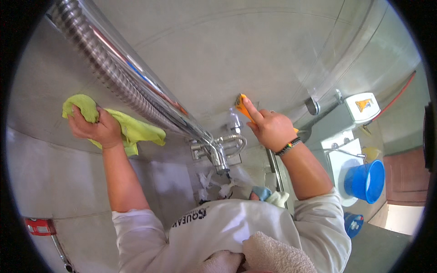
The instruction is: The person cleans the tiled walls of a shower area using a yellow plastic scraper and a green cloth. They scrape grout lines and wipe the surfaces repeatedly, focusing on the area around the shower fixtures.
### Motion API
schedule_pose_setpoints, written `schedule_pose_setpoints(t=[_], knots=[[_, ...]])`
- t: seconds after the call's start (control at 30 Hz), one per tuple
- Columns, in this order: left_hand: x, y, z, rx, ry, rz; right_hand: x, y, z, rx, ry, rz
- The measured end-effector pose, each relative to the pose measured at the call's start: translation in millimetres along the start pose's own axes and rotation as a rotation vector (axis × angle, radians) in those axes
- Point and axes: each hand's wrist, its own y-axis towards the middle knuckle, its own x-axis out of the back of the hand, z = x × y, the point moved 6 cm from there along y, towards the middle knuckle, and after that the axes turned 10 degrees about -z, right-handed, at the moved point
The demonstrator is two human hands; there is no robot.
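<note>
My left hand is closed round a bunched yellow-green cloth and presses it to the grey wall on the left. Part of the cloth hangs loose to the right of the fingers. Across the chrome shower pipe, my right hand grips an orange scraper, its index finger stretched along the tool. The scraper's dark tip meets the wall just above a chrome valve. Most of its handle is hidden in my palm.
A ribbed metal hose runs beside the pipe down to a mixer tap. White scraps lie below. At right, a blue bucket is by a white toilet; a small blue container stands lower.
</note>
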Motion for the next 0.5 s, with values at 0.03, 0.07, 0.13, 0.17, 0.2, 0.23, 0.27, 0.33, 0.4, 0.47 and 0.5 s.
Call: schedule_pose_setpoints(t=[0.03, 0.07, 0.13, 0.17, 0.2, 0.23, 0.27, 0.33, 0.4, 0.47, 0.5], knots=[[-0.6, -2.6, 0.0, 0.008, 0.001, 0.004, -3.5, 2.9, 6.0, -0.024, -0.018, 0.005], [-1.4, -1.1, 3.3, 0.008, 0.006, -0.002, -4.7, 5.4, 9.4, -0.044, -0.031, -0.001], [0.7, -1.4, 5.8, 0.004, 0.009, 0.009, -3.4, 0.0, 5.5, -0.030, -0.015, 0.023], [1.1, -3.0, 6.4, 0.001, 0.008, 0.014, 0.7, -1.6, -3.9, -0.034, -0.025, 0.057], [0.1, -2.4, 7.1, -0.003, 0.009, 0.019, 2.5, -0.8, -9.2, -0.037, -0.034, 0.093], [-0.9, 1.6, 7.8, -0.002, 0.019, -0.003, 2.4, 5.4, -3.2, 0.011, -0.021, 0.074], [-1.6, 2.1, 5.5, 0.003, 0.026, -0.013, -0.9, 10.1, 5.5, 0.054, -0.010, 0.066], [0.5, -3.3, 1.2, 0.006, 0.017, 0.005, -12.2, 9.6, 23.2, 0.092, 0.008, 0.087], [-1.3, -0.7, 3.5, -0.018, -0.002, 0.013, -23.3, 14.7, 39.3, 0.102, 0.020, 0.091], [0.7, -1.0, 5.3, -0.026, -0.005, 0.024, -12.5, 9.0, 24.3, 0.086, 0.033, 0.022], [1.5, -2.1, 5.5, -0.022, -0.003, 0.028, -6.9, 5.4, 11.2, 0.042, -0.005, 0.042]])
